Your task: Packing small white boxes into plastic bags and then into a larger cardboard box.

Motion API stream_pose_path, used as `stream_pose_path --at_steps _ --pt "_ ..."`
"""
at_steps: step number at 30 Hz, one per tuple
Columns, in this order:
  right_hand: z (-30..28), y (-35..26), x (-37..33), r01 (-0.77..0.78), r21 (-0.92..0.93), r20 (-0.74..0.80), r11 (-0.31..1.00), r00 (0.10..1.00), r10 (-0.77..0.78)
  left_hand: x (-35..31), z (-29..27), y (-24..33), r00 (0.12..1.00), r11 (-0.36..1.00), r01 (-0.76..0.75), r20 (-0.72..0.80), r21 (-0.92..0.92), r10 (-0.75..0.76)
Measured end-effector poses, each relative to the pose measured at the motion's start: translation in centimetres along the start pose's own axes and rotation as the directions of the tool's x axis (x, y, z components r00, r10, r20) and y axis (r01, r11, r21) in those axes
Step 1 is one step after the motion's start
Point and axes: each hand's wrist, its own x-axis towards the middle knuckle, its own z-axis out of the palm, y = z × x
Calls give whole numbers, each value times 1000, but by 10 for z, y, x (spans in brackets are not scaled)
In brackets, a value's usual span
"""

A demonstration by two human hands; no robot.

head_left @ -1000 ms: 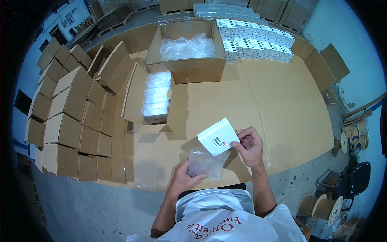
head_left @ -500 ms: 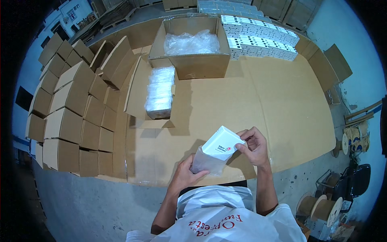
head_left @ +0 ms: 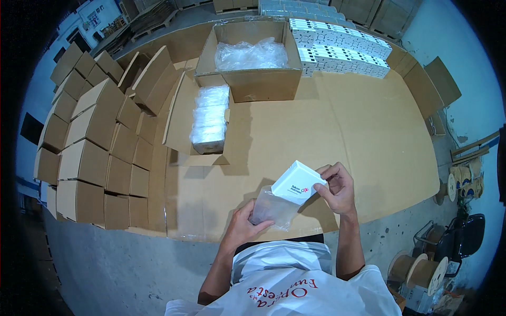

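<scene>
Over the near edge of the table, a small white box (head_left: 298, 182) with printing on its face is partly inside a clear plastic bag (head_left: 273, 210). My left hand (head_left: 245, 223) grips the bag at its lower left side, thumb across the front. My right hand (head_left: 337, 188) pinches the upper right corner of the white box, thumb on its face, the other fingers behind. The lower end of the box lies within the bag; the upper part sticks out past the bag's mouth.
An open carton (head_left: 224, 152) left of centre holds a row of bagged boxes (head_left: 210, 115). Behind it, a larger carton (head_left: 266, 87) contains clear plastic bags (head_left: 250, 55). White boxes (head_left: 348, 60) are stacked at the back right; brown cartons (head_left: 84, 163) are piled at left.
The white box has slid farther out of the bag, up and to the right, with my right hand moving along. My left hand stays almost in place on the bag.
</scene>
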Motion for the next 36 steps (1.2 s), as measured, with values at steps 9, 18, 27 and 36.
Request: stream_pose_path --at_steps 9,18,27,36 --pt "11 -6 1 -2 -132 106 991 994 16 0 5 -2 1000 999 -25 -15 -35 25" --pt "17 -9 1 -7 -279 150 960 987 51 4 21 -11 997 873 36 -43 -487 -65" --pt "29 4 -12 -46 -23 -19 999 999 46 19 36 7 961 814 46 -195 -579 -194" --pt "33 16 -34 -285 148 -178 947 934 309 30 45 2 936 786 -115 -332 -608 -121"
